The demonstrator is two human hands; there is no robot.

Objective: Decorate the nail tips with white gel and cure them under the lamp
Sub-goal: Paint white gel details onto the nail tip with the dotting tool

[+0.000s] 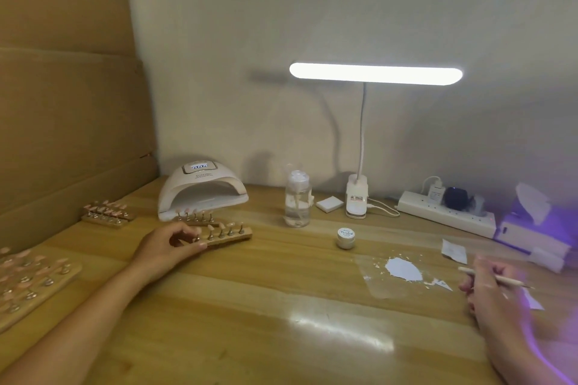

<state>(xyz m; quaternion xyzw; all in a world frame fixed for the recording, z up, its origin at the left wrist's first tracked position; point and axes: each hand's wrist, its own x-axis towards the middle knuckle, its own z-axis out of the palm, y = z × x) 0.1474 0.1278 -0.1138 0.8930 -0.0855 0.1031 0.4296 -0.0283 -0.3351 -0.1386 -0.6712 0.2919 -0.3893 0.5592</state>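
A person's left hand (170, 248) curls its fingers round the left end of a short wooden strip holder (231, 237) carrying pale pink nail tips on small metal stands, which lies on the light wooden bench (250, 306) toward its back left. Just behind the holder, a second wooden strip of nail tips (197, 220) sits at the mouth of a white dome-shaped curing lamp (201, 191) near the back left corner, its top display lit.

The right hand (491, 287), near the bench's right edge, has its fingers folded round a slim pale nail brush (497, 279) that points right. Just left of that hand, a smear of white gel (403, 269) is spread on a clear plastic sheet (384, 286) lying flat on the bench. A small round jar with a printed lid (345, 237) stands behind the sheet, apart from it.

Further wooden holders of pink tips lie along the left edge, one pair (108, 214) beside a brown cardboard wall (62, 103) and a wider board (31, 278) nearer the camera. Along the back edge stand a clear plastic pump bottle (297, 200), a square white pad (329, 204), a lit white bar desk lamp (375, 73) on a flexible neck, and a white power strip (447, 212). A white tissue box (531, 228) sits at the back right, blurred and tinged with purple light.
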